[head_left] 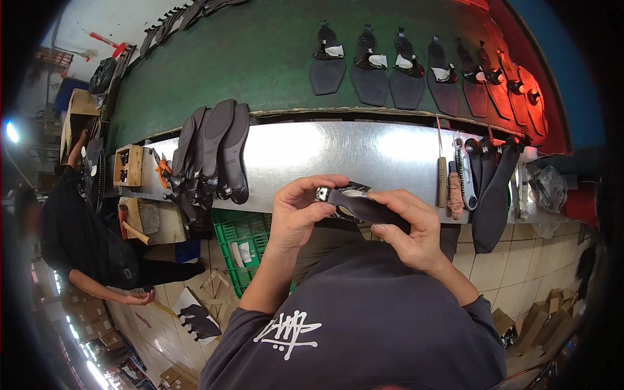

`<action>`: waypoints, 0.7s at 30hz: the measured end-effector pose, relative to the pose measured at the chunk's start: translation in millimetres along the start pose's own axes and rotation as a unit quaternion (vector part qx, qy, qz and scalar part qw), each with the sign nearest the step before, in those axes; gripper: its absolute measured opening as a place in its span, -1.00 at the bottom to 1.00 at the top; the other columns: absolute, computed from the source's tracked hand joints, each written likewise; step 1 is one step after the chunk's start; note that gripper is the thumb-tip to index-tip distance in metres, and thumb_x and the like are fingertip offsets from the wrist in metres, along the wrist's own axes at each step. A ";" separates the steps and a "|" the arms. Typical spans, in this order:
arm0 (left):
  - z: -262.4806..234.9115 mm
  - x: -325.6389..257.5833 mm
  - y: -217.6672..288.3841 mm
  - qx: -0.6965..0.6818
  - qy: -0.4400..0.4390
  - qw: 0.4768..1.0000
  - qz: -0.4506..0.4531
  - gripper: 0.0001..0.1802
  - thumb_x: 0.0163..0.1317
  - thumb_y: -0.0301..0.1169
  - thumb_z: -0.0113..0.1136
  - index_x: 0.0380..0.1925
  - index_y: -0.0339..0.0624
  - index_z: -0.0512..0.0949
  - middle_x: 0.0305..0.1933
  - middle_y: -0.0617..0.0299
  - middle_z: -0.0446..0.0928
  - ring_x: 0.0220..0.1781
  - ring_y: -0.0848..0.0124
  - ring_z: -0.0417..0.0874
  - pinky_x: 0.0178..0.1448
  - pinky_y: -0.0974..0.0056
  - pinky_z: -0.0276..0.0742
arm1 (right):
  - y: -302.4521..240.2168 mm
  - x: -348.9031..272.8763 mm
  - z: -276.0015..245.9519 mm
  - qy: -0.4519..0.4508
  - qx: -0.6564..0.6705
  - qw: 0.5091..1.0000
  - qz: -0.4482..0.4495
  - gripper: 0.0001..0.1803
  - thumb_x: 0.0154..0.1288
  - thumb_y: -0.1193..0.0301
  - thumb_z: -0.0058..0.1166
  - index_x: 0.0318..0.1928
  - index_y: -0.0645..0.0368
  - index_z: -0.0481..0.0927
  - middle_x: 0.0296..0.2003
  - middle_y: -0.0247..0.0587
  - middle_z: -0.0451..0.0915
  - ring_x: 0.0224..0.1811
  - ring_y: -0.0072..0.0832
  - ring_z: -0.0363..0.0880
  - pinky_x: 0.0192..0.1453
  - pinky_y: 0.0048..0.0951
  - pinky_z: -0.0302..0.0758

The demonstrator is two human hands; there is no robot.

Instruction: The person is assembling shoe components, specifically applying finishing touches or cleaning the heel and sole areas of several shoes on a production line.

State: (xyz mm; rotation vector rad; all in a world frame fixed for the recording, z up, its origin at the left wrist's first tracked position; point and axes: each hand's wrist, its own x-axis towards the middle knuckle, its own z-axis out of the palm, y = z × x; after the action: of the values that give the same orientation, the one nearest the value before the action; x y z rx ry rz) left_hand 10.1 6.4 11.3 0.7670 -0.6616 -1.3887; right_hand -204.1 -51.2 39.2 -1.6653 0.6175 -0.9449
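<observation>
A black heeled sandal (pixel 372 212) is held between my two hands over the near edge of the metal bench. At its left end, my left hand (pixel 294 211) pinches the heel between thumb and fingers, beside a small shiny piece. My right hand (pixel 416 233) grips the other end, fingers over the top and thumb below. A pale patch shows inside the sandal, partly hidden by its straps and my fingers.
Black soles (pixel 216 140) lie piled on the bench (pixel 292 146) at left, near orange-handled pliers (pixel 161 170) and a wooden box (pixel 128 165). Several sandals (pixel 370 81) line the green surface (pixel 260 58). Right are a utility knife (pixel 465 169) and soles. A co-worker (pixel 84 227) stands left, by a green crate (pixel 242 244).
</observation>
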 end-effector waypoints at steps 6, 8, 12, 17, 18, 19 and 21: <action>3.4 1.3 -0.9 0.007 -0.009 1.000 0.018 -0.64 0.00 -0.67 0.32 -0.13 -0.31 0.59 0.03 -0.11 0.57 0.04 0.26 0.62 0.11 0.24 0.57 | -1.5 0.9 -0.1 -0.007 0.003 1.000 0.013 -0.55 0.04 0.63 0.22 0.02 0.30 0.59 -0.16 -0.08 0.63 -0.13 -0.34 0.60 -0.01 -0.44 0.47; 2.9 0.7 -0.6 0.005 -0.006 1.000 0.012 -0.64 0.00 -0.67 0.32 -0.13 -0.31 0.59 0.03 -0.11 0.57 0.05 0.25 0.62 0.13 0.22 0.56 | -1.1 0.7 -0.5 -0.008 0.002 1.000 0.014 -0.55 0.04 0.63 0.22 0.02 0.30 0.59 -0.16 -0.08 0.63 -0.13 -0.34 0.60 -0.01 -0.44 0.47; 3.1 1.1 -0.7 0.007 -0.008 1.000 0.013 -0.64 -0.02 -0.69 0.32 -0.15 -0.31 0.61 0.03 -0.11 0.57 0.07 0.23 0.60 0.15 0.21 0.55 | -0.6 0.5 -0.9 -0.009 -0.002 1.000 0.011 -0.56 0.04 0.63 0.22 0.02 0.30 0.59 -0.16 -0.09 0.62 -0.14 -0.35 0.60 -0.02 -0.44 0.48; -0.7 0.3 -2.4 0.023 -0.009 1.000 0.016 -0.62 -0.05 -0.74 0.30 -0.15 -0.32 0.62 0.03 -0.10 0.58 0.09 0.22 0.59 0.14 0.21 0.56 | -5.3 3.8 -3.2 -0.017 -0.056 0.998 -0.003 -0.55 0.03 0.63 0.22 0.02 0.28 0.59 -0.22 -0.09 0.62 -0.23 -0.34 0.61 -0.14 -0.45 0.50; -1.3 0.1 -2.8 0.033 -0.009 0.999 0.022 -0.61 -0.06 -0.76 0.30 -0.15 -0.32 0.63 0.03 -0.10 0.58 0.10 0.22 0.59 0.14 0.21 0.57 | -5.9 4.5 -3.8 -0.021 -0.079 0.997 -0.010 -0.55 0.02 0.62 0.23 0.01 0.26 0.60 -0.25 -0.09 0.61 -0.27 -0.34 0.61 -0.19 -0.45 0.50; -1.9 0.1 -3.5 0.033 -0.011 0.999 0.019 -0.61 -0.06 -0.76 0.30 -0.15 -0.32 0.63 0.03 -0.10 0.58 0.10 0.22 0.59 0.14 0.21 0.57 | -6.0 5.2 -4.7 -0.019 -0.080 0.997 -0.008 -0.55 0.02 0.62 0.23 0.01 0.26 0.60 -0.25 -0.09 0.61 -0.27 -0.34 0.61 -0.19 -0.45 0.50; -2.9 -0.6 -4.8 0.030 -0.011 0.999 0.024 -0.60 -0.06 -0.77 0.29 -0.14 -0.32 0.63 0.03 -0.11 0.58 0.10 0.21 0.59 0.13 0.21 0.57 | -6.0 5.8 -6.0 -0.029 -0.097 0.995 -0.014 -0.55 0.00 0.62 0.23 0.01 0.24 0.61 -0.29 -0.10 0.61 -0.32 -0.33 0.60 -0.25 -0.44 0.49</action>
State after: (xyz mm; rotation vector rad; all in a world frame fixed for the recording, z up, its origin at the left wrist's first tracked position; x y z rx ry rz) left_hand 9.4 7.1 5.7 0.7794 -0.7361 -1.3409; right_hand -206.4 -57.3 47.2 -1.8728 0.6649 -0.8747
